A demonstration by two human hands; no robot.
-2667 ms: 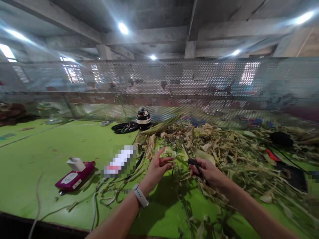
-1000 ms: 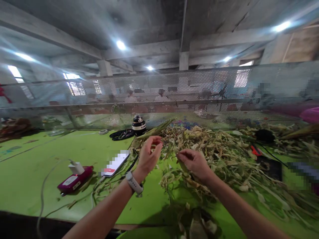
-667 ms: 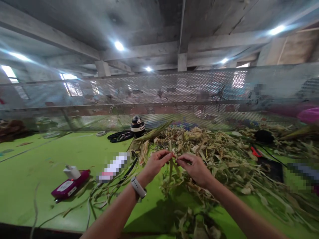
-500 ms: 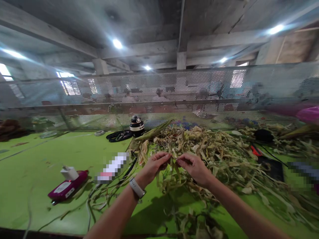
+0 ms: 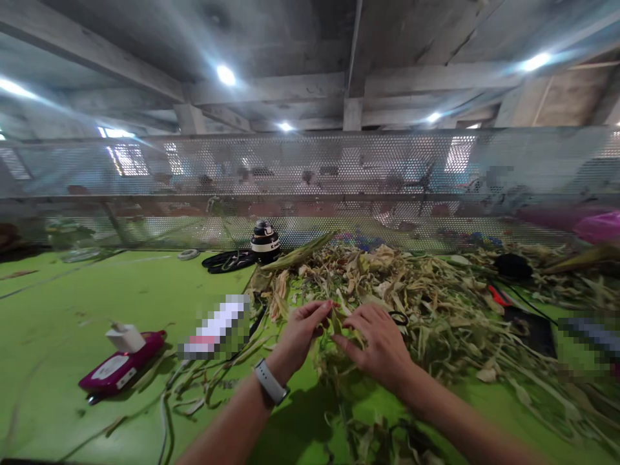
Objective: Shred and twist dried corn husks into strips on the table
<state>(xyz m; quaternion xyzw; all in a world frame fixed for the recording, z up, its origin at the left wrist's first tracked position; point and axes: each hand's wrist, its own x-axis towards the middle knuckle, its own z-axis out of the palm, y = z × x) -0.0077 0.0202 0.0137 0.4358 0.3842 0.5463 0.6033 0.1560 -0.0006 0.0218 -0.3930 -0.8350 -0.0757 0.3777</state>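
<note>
A pale green, twisted plant strip (image 5: 336, 321), which looks like dried husk, is pinched between the thumb and fingers of my left hand (image 5: 301, 332); a small red spot shows by the fingertips. Close on its right is my right hand (image 5: 380, 345), thumb and index finger apart around the strip's side. A black scissors handle loop (image 5: 400, 318) sticks out past the right knuckles. It appears held in that palm, with the blades hidden. Behind both hands spreads a heap of dry husks and leaves (image 5: 411, 278).
At left on the green table (image 5: 58, 323) lie a magenta power strip (image 5: 121, 368) with a white charger (image 5: 124, 338) and a phone (image 5: 216, 328) on a cable. A black-and-white jar (image 5: 265, 242) stands by a perforated metal screen (image 5: 310, 168). At right is a black pouch (image 5: 513, 265).
Scissors were plain in my right hand at first. Both hands then met at the strip, fingertips pinching. Now the right thumb and fingers have spread, and the handle loop shows.
</note>
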